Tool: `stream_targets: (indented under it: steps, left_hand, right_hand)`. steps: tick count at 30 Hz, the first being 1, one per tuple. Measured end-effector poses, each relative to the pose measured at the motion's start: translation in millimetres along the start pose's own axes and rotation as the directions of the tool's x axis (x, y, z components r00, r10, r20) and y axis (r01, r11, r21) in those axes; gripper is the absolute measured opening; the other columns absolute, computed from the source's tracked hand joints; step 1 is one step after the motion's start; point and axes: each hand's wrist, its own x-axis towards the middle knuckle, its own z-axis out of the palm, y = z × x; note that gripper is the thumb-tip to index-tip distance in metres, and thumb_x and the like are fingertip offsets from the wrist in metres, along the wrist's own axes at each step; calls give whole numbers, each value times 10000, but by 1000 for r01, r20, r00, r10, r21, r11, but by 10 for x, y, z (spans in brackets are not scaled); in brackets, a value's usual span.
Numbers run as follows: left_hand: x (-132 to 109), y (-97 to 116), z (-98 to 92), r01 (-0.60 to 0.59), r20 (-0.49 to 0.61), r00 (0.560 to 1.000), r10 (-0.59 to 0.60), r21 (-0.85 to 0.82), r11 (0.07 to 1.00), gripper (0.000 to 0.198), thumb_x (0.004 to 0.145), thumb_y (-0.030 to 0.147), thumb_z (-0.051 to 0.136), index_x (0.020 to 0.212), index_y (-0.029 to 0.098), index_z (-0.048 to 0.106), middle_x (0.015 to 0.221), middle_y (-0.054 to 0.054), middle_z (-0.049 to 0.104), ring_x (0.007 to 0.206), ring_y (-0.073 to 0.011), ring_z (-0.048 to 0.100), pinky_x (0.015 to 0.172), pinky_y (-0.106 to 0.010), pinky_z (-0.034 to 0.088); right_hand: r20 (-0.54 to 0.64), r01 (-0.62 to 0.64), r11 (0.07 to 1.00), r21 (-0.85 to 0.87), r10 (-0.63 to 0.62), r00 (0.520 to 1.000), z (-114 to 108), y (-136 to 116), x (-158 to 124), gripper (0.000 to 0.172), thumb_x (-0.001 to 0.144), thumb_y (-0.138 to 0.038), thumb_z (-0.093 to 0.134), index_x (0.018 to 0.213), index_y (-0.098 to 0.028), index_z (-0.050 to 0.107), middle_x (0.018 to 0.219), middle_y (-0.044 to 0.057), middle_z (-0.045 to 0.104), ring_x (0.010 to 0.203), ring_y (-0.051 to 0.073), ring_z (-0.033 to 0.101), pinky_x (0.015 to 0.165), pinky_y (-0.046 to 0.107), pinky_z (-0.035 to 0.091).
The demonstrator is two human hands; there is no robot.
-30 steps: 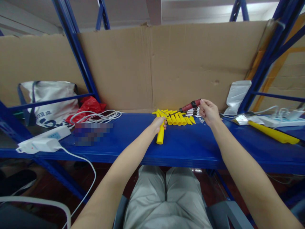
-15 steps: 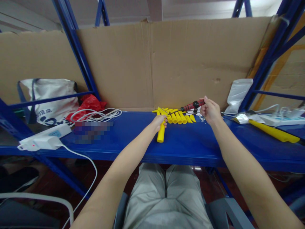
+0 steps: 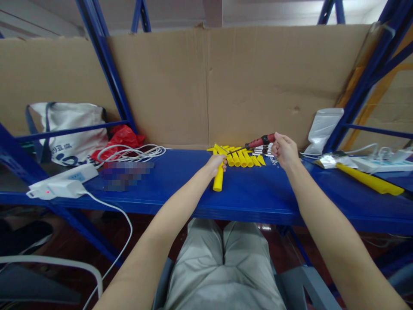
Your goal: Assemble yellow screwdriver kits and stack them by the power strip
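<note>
My left hand [image 3: 218, 164] is closed around a yellow plastic tube-shaped piece [image 3: 218, 183], its round lower end pointing toward me over the blue shelf [image 3: 180, 178]. In my right hand [image 3: 285, 150] is a red and black screwdriver [image 3: 262, 141], gripped at the end of its handle. Its thin shaft slants down left to the upper part of the yellow piece, near my left fingers; whether the tip touches is too small to tell. Behind and right of my left hand lies a row of several yellow tube-shaped pieces [image 3: 242, 160]. Small white and black parts [image 3: 263, 149] lie beyond them.
To the left are a white power strip [image 3: 64, 183], coiled white cable [image 3: 138, 153], a red plastic bag [image 3: 121, 140] and a cloth bag [image 3: 74, 133]. A long yellow object [image 3: 371, 180] and another power strip [image 3: 383, 163] lie right. Cardboard [image 3: 258, 82] stands behind.
The screwdriver handle has turned a little about its length in my right hand. My left hand keeps the yellow piece in the same place; the view has shifted slightly.
</note>
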Motion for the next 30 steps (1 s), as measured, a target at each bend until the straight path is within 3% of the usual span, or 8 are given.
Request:
stream_targets:
  steps: [4,9,15,18,30]
  left_hand:
    - [-11,1,4,5,-1,1000,-5,-15,1000,182,843,49,430,744,198,393,430,100,369,276,-43,300,358,-157,251]
    - [-5,-6,2,2,-4,1000,-3,-25,1000,176,843,56,442,747,197,399,438,99,368,282,-40,301,360,-155,247]
    - [-12,1,2,-3,-11,1000,3,2,1000,154,842,47,426,785,189,441,442,99,370,286,-46,307,371,-171,257]
    - [-9,-3,-1,-8,-7,1000,8,17,1000,149,844,48,410,817,187,458,427,101,364,281,-50,307,364,-172,252]
    - [37,-22,-2,-19,-8,1000,19,10,1000,123,837,69,439,838,188,469,432,103,370,282,-45,312,363,-169,254]
  right_hand:
    - [-28,-38,999,4,38,999,-7,3,6,339,664,-381,766,661,-207,476,395,-116,349,302,32,291,291,156,206]
    - [27,-45,998,-33,46,999,-24,-12,1,295,706,-448,733,754,-195,589,374,-115,326,294,42,302,300,165,215]
    - [49,-85,996,12,84,995,0,-71,-15,278,707,-409,749,807,-184,620,504,-60,538,377,55,462,377,170,369]
    - [69,-81,996,23,79,994,13,-68,-19,259,689,-363,769,779,-185,604,574,-45,594,389,53,479,390,176,391]
    - [-23,-61,998,-27,60,998,-42,40,32,354,655,-366,765,650,-211,447,416,-108,350,319,47,334,299,164,258]
